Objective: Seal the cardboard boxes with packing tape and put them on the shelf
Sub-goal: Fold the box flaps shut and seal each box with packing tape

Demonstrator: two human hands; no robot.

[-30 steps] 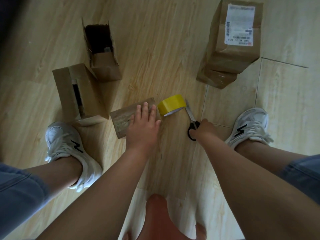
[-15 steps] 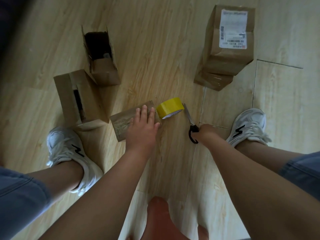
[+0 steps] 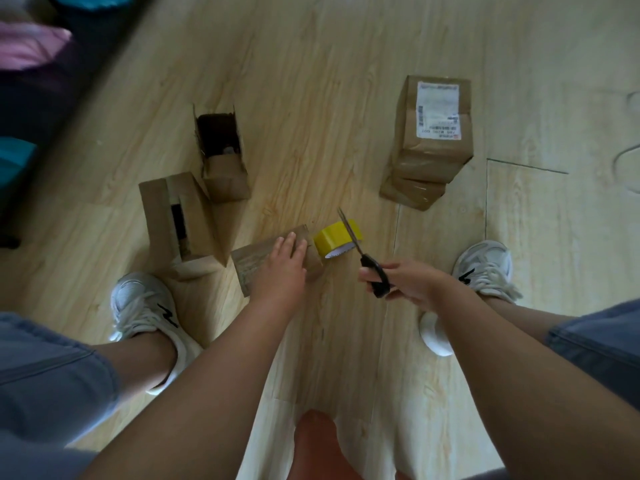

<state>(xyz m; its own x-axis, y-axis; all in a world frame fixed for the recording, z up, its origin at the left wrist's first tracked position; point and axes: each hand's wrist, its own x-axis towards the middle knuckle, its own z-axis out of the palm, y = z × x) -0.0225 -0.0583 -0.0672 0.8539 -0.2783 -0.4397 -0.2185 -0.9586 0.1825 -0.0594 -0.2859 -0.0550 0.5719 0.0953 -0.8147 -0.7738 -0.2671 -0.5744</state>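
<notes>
Left hand (image 3: 280, 268) flat on brown cardboard box (image 3: 252, 263) | right hand (image 3: 412, 282) grips black-handled scissors (image 3: 360, 249) over yellow tape roll (image 3: 330, 239) | risk: blades may nick nearby left hand

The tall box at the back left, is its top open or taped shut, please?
Open: the tall box has its top flaps standing up, exposing a dark interior.

Likely home: wood-plank floor (image 3: 311, 81), pink and teal fabrics (image 3: 31, 43) beside dark furniture (image 3: 69, 98).
</notes>
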